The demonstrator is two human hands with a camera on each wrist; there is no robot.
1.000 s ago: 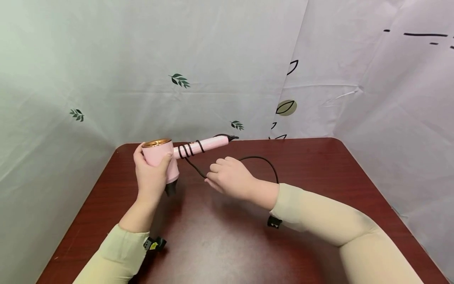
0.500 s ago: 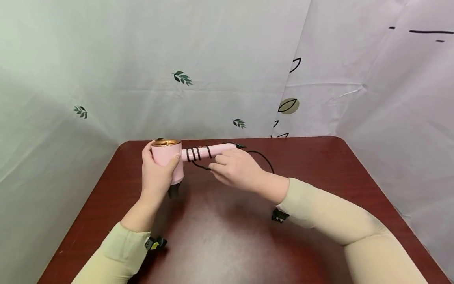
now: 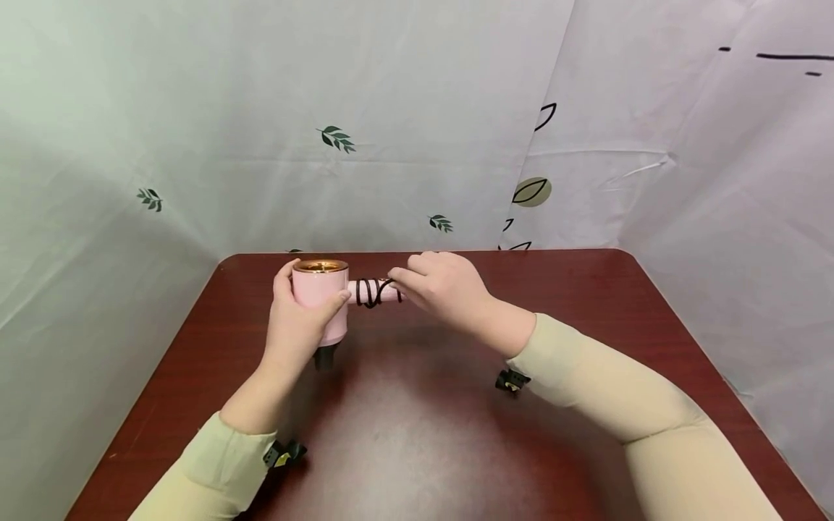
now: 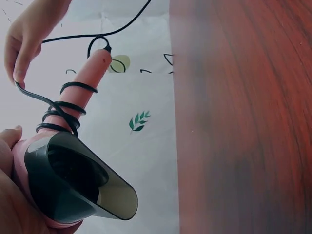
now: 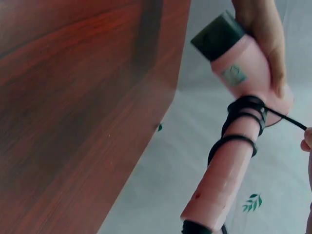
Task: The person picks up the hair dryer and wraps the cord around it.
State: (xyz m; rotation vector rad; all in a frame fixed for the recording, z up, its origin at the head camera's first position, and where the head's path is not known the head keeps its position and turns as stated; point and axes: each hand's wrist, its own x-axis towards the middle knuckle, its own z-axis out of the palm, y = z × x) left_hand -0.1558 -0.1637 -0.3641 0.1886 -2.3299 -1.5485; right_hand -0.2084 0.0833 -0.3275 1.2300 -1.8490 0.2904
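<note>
My left hand grips the pink barrel of a hair dryer, with its gold-rimmed end upward and its black nozzle pointing down. The handle stretches to the right, several turns of black cord wound round it near the barrel. Fingertips of my right hand pinch the cord just above the handle, hiding the handle's far end in the head view. From there the held stretch runs taut back to the coils, as the right wrist view shows. More cord trails from the handle's tip in the left wrist view.
A dark red wooden table lies under both hands, the dryer held above its far part. Right behind its back edge hangs a pale curtain with leaf prints. Small black devices sit at both cuffs, one at the left sleeve.
My right hand has risen from below the handle to over it, bringing the cord up. The dryer has shifted slightly right, its handle turning more level, still in my left hand.
</note>
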